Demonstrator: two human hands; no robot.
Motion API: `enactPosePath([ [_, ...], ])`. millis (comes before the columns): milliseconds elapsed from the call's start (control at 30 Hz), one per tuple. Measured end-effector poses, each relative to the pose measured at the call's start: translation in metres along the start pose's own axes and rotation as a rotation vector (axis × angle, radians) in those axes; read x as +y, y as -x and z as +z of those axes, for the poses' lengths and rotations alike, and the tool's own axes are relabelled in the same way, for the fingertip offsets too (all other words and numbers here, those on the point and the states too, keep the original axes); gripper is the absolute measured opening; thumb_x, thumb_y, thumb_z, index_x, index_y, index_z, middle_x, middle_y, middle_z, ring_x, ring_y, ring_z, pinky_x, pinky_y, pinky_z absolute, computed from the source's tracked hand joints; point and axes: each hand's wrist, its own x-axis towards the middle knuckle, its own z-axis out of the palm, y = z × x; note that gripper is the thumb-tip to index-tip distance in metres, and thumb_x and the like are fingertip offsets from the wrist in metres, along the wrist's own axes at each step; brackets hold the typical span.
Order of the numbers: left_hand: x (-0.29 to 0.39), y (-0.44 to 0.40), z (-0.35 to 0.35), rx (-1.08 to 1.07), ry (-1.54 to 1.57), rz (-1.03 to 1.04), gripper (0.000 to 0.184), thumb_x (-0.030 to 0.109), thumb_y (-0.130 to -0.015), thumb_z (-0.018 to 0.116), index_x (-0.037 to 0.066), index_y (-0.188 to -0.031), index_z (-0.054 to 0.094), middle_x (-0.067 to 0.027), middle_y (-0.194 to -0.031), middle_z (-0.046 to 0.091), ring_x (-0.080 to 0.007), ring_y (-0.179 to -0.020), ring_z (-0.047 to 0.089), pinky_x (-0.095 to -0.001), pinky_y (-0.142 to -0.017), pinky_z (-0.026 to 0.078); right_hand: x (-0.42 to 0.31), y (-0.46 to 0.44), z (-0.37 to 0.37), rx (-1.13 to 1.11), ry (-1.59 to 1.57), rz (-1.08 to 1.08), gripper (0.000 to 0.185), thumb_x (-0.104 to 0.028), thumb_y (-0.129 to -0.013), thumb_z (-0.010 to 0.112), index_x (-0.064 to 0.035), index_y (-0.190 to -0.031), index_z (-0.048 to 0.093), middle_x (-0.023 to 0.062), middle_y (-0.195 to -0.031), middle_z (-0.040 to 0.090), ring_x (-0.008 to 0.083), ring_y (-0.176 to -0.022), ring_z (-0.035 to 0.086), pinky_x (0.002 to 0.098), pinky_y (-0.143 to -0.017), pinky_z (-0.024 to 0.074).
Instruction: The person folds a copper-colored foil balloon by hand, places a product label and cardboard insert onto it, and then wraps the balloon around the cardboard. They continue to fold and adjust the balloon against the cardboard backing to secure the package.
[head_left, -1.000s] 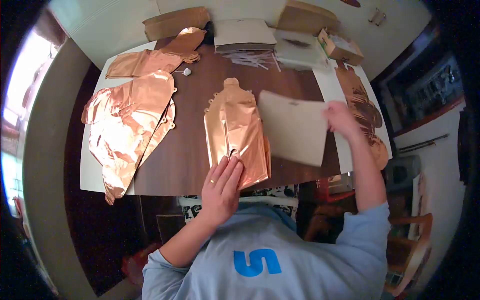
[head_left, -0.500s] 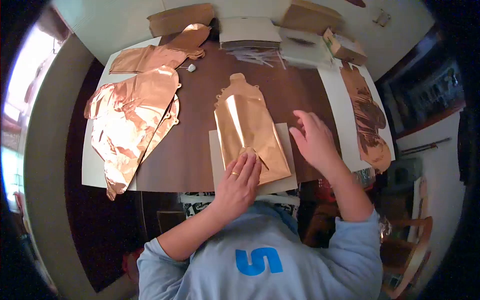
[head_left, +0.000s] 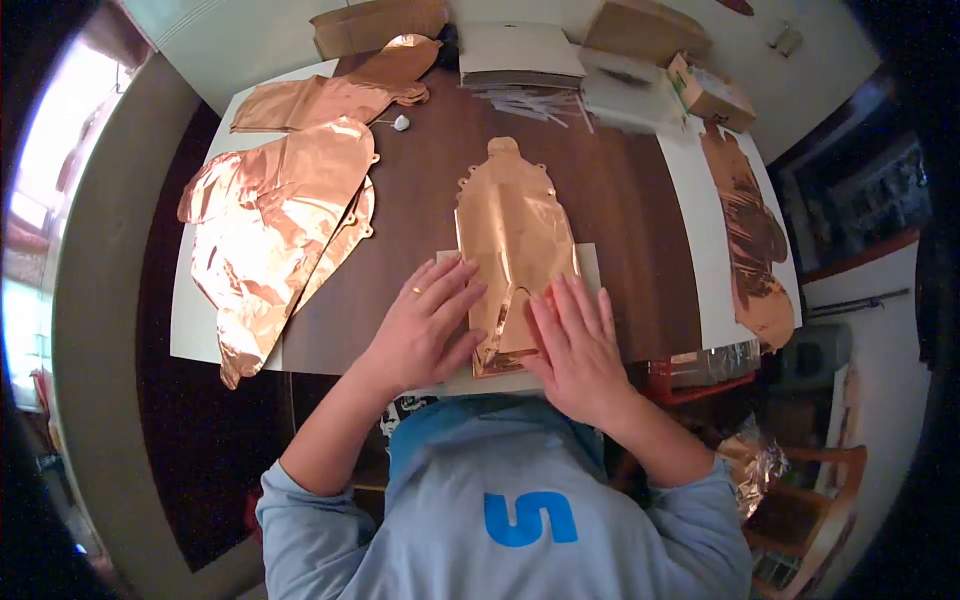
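A flat, folded rose-gold foil balloon (head_left: pixel 512 220) with small holed tabs near its top lies before me on a pale card (head_left: pixel 589 262). My left hand (head_left: pixel 425 325) is at its left edge, fingers spread and slightly bent, with a ring on one finger. My right hand (head_left: pixel 578 350) rests flat over the lower right part, its fingers stretched out on the foil. Between my hands the lower end shows a raised crease and a curved fold. Parts of both lower edges are hidden under my fingers.
More flat foil balloons (head_left: pixel 280 210) lie in a pile at the left of the brown table (head_left: pixel 645 220). Another crumpled foil piece (head_left: pixel 745 230) is on the white strip at the right. A white stack (head_left: pixel 520 55), thin white straws (head_left: pixel 530 104) and a small box (head_left: pixel 708 92) stand at the back.
My left hand has moved off the middle of the lower balloon to its left edge. My right hand has come in from the table onto its right side. The balloon's lower sides look folded inward.
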Motion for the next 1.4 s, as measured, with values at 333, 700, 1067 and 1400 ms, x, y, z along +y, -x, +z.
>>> enactPosePath([
  [333,-0.023,-0.023,0.018,-0.187,-0.142,0.084,0.060,0.035,-0.089,0.063,0.009,-0.142,0.049,-0.0163,-0.150,0.042,-0.0393,-0.141,0.035,-0.0541,-0.116,0.025,-0.019,0.000,0.025,0.001,-0.022,0.063,0.078,-0.043,-0.088,0.064,-0.0016,-0.148,0.037,0.0288,-0.154,0.028,0.0469,-0.144,0.024,0.0609,-0.118,0.0120],
  [700,-0.015,-0.021,0.014,-0.222,-0.159,0.019,0.061,0.035,-0.087,0.064,0.015,-0.143,0.049,-0.0174,-0.153,0.038,-0.0402,-0.142,0.032,-0.0559,-0.114,0.028,0.029,0.083,-0.015,0.148,-0.242,0.524,0.029,-0.023,-0.086,0.072,-0.0017,-0.102,0.063,0.0105,-0.085,0.062,0.0301,-0.078,0.062,0.0390,-0.072,0.0494],
  [1067,0.028,0.014,0.014,-0.165,0.158,-0.009,0.063,0.031,-0.082,0.074,0.010,-0.138,0.054,-0.0223,-0.151,0.038,-0.0401,-0.141,0.036,-0.0515,-0.114,0.031,0.033,0.090,0.024,-0.093,-1.723,0.871,0.027,-0.017,-0.090,0.071,-0.0016,-0.111,0.067,0.0041,-0.105,0.070,0.0144,-0.096,0.066,0.0308,-0.089,0.0516],
  [1400,0.040,0.034,-0.020,0.263,1.172,-0.628,0.096,0.025,-0.075,0.086,0.003,-0.150,0.031,-0.0154,-0.131,0.056,-0.0232,-0.123,0.054,-0.0379,-0.103,0.043,0.004,0.090,0.003,-0.216,-1.866,0.687,0.028,-0.016,-0.088,0.073,-0.0016,-0.112,0.067,0.0038,-0.108,0.069,0.0143,-0.097,0.065,0.0311,-0.089,0.0514],
])
